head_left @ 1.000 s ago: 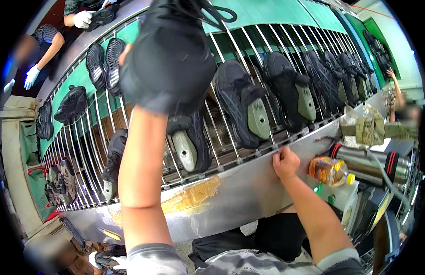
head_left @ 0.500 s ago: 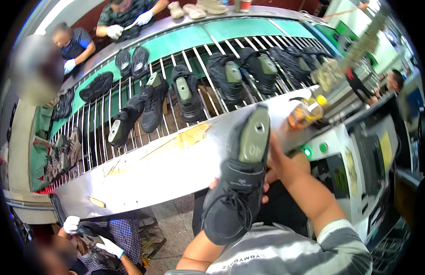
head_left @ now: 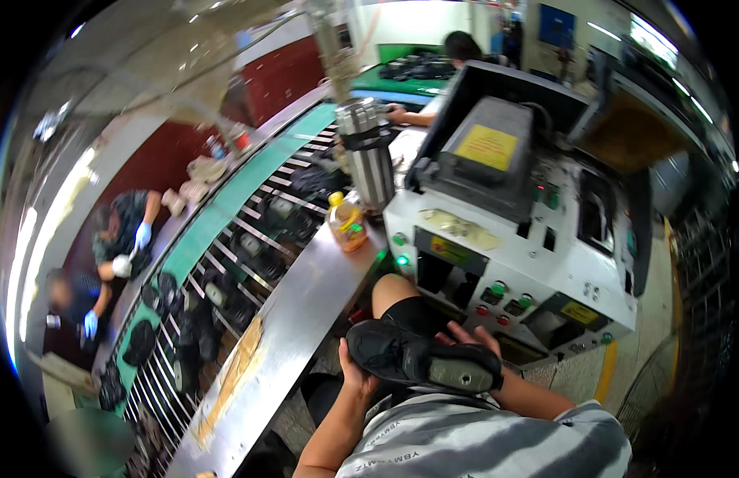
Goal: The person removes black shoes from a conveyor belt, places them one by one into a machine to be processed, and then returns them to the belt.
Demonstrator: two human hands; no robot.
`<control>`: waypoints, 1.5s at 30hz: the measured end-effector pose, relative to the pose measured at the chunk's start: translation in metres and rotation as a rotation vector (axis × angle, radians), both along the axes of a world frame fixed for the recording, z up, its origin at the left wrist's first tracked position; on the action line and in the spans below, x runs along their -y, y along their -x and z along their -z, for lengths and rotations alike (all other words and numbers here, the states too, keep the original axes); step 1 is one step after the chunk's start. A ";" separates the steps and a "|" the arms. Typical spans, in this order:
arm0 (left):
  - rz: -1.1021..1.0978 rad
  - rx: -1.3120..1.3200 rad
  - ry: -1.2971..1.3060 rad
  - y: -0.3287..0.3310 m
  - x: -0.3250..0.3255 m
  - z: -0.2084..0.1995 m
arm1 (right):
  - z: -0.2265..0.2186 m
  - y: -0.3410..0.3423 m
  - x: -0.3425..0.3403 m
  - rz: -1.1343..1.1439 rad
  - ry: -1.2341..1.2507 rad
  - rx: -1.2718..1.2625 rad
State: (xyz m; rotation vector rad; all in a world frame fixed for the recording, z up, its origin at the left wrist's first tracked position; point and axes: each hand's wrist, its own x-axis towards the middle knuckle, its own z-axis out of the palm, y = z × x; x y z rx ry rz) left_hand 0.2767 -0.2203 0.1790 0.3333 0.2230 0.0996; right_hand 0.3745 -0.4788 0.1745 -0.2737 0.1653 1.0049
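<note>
A black lace-up shoe (head_left: 381,346) lies sideways across my lap, its toe to the left. The olive-green shoe last (head_left: 457,373) inside it shows at the heel opening. My left hand (head_left: 356,373) is wrapped round the toe end. Behind the heel end is my right hand (head_left: 477,342), its fingers stretched out and apart; the shoe hides part of it, so I cannot tell whether it touches.
To the left runs a metal ledge (head_left: 306,311) with a yellow-capped bottle (head_left: 347,223) on it, and a steel cylinder (head_left: 368,159) stands beyond. Black shoes (head_left: 226,295) sit on the roller conveyor. A white machine (head_left: 497,255) stands ahead right. Co-workers are across the conveyor.
My view has swung right toward the white machine. The shoe has turned from upright to sideways and come down nearer my lap. My right hand's fingers now show spread behind the heel.
</note>
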 end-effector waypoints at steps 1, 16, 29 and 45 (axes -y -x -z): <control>0.049 0.009 -0.072 -0.021 0.003 -0.002 | 0.003 0.008 0.008 -0.093 0.065 -0.036; 0.331 0.263 -1.715 -0.139 0.122 0.089 | -0.074 -0.099 0.221 0.586 0.467 0.371; 0.561 0.035 -1.412 -0.168 0.133 0.119 | -0.181 -0.410 0.331 0.433 2.391 0.829; 0.729 0.271 -1.655 -0.182 0.162 0.112 | -0.072 -0.193 0.301 1.225 2.128 1.313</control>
